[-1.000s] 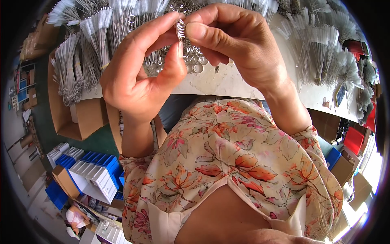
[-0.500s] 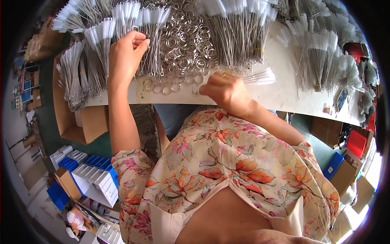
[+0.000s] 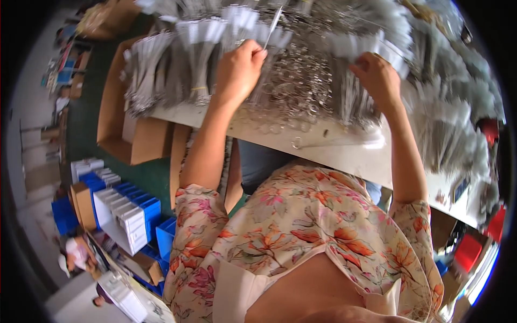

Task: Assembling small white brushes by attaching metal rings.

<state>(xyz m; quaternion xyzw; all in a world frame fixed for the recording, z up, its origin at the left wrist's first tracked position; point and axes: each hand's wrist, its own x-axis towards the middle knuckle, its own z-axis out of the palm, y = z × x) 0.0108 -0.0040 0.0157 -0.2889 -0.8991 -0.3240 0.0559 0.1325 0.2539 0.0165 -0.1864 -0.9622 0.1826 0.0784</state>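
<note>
My left hand [image 3: 240, 70] is closed in a pinch on a thin wire brush [image 3: 274, 24], whose narrow white end points up and away. Behind that hand stand bundles of white-tipped wire brushes [image 3: 200, 51]. My right hand [image 3: 378, 79], fingers curled together, is over another pile of brushes [image 3: 344, 86]; what it grips, if anything, cannot be made out. Between the hands lies a heap of metal rings [image 3: 299, 81]. Near the table's front edge, a ring [image 3: 296, 142] sits at the end of some wire brushes [image 3: 371, 141] lying flat.
More brushes [image 3: 444, 132] crowd the right of the white table [image 3: 334, 153]. A cardboard box [image 3: 153, 142] stands below its left end. Blue and white bins [image 3: 126, 220] are at the lower left, and other people [image 3: 78, 255] sit beyond. A red object [image 3: 467, 253] is at right.
My right hand has moved from the table's front edge up and right to the brush pile. A thin brush now sticks up from my left hand. The whole view has turned and shifted.
</note>
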